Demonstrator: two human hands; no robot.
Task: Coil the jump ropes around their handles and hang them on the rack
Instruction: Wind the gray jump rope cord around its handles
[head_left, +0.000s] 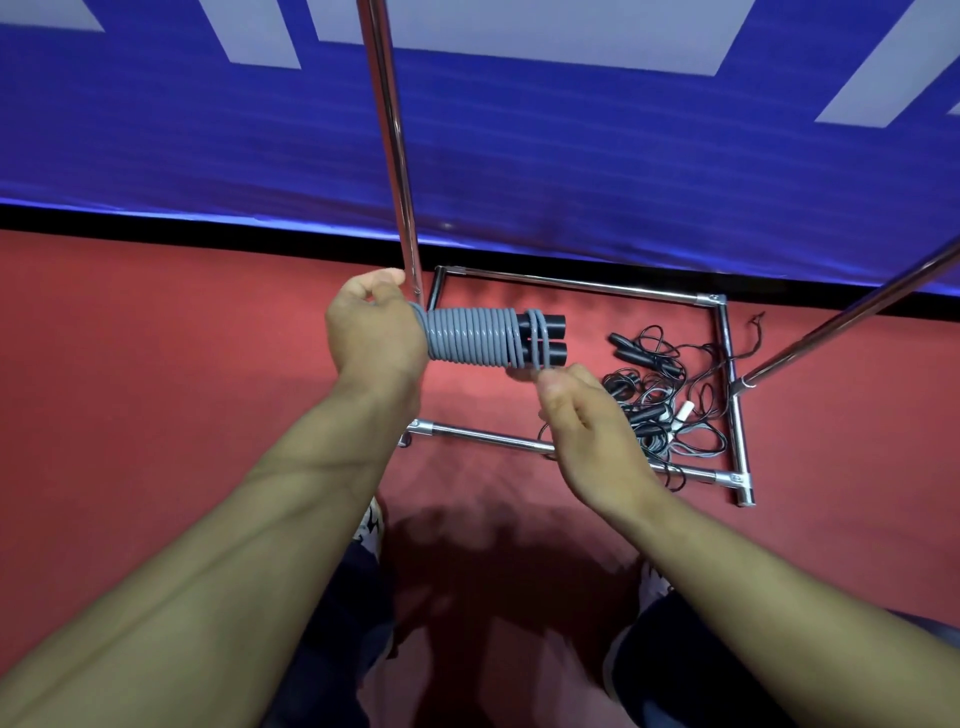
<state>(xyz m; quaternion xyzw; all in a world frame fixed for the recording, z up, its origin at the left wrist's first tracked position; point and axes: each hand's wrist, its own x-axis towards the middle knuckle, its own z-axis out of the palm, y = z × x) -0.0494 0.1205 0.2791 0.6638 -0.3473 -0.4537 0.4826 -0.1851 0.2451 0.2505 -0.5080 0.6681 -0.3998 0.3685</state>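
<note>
Grey jump rope (470, 336), coiled tightly around two black handles (549, 339), is held level above the red floor (156, 364). One end is gripped by the left hand (375, 327), fingers curled round it; the rope's end is pinched under the handles by the right hand (587, 426). Black jump ropes (660, 400) lie tangled inside the chrome rack (730, 364) base.

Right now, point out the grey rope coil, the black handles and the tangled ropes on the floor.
grey rope coil (470, 338), head view, middle of the wound turns.
black handles (551, 339), head view, bare ends right of the coil.
tangled ropes (662, 395), head view, centre of the pile.
</note>
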